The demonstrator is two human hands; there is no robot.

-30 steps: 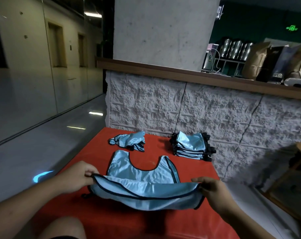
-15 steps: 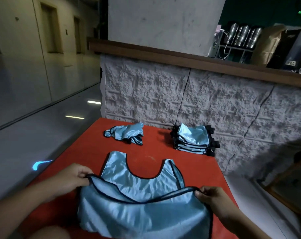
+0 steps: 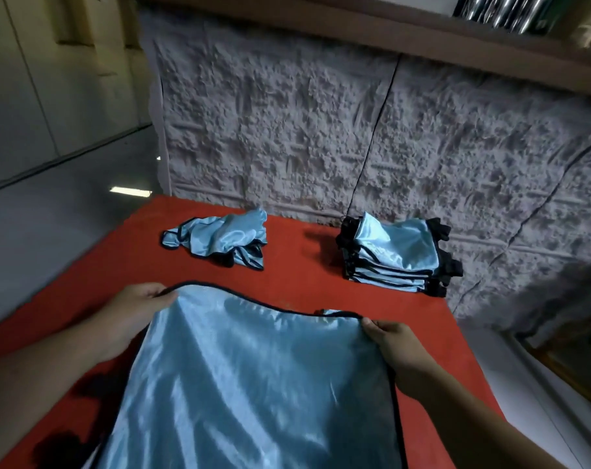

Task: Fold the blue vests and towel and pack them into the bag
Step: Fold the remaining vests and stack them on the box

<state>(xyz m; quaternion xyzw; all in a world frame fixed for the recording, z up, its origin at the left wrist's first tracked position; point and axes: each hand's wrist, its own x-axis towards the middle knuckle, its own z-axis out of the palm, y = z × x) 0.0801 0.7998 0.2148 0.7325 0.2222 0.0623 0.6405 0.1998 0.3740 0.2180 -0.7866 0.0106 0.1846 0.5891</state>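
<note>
A blue satin vest [image 3: 253,384] is spread over the near part of the red table [image 3: 304,275], its black-bound far edge pinched at one corner by the left hand [image 3: 135,309] and at the other by the right hand [image 3: 392,343]. The slick cloth (shiny, loosely draped) could slide askew if either pinch is eased early, and the fold would be spoiled.

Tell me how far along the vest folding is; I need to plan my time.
Done: a folded stack sits by the wall. In hand: the left hand and right hand grip one vest by its edge. Left: a crumpled pile; no bag or towel in view.
</note>
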